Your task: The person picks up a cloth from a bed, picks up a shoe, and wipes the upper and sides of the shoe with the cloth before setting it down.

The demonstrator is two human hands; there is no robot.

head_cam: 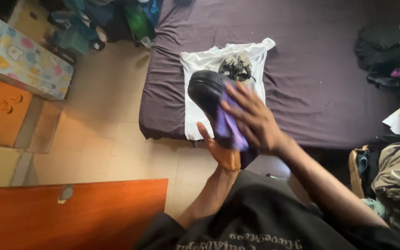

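Holding a chunky black rubber shoe [207, 90] from underneath, left hand [223, 150] cupped around it, while right hand [255, 120], fingers spread, presses a purple cloth [228, 127] on it, over a white printed t-shirt [200, 62].

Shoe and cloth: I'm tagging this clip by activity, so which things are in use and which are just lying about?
In use:
black shoe, held up by the left hand
purple cloth, pressed on it by the right hand

Lying about:
white T-shirt on the bed
clothes pile
patterned box
wooden board
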